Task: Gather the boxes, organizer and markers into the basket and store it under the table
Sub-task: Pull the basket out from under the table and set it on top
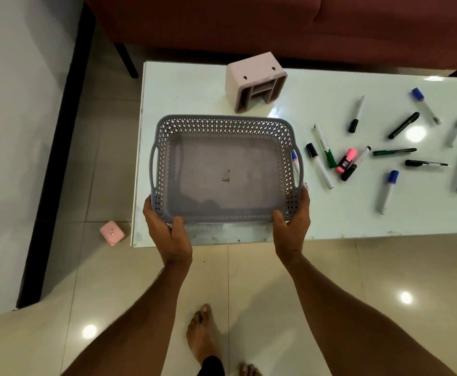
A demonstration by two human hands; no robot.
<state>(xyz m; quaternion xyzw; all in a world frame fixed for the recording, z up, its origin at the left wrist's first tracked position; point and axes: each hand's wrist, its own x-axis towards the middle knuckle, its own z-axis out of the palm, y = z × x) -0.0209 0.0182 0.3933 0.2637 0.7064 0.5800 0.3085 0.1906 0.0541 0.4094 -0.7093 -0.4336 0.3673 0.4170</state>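
1. Grey perforated plastic basket (223, 169), empty, centre frame over the white glossy bench (330, 213).
2. Left hand (171, 234) and right hand (291, 229) each grip a near corner, thumbs over the rim.
3. Pink plastic organizer (255, 81) on its side, upper centre.
4. Scattered markers (401, 153) at right.
5. Small pink box (112, 232) on the floor, lower left.

2 bare forearms without sleeves, bare left hand (171, 234), bare right hand (292, 229), bare feet
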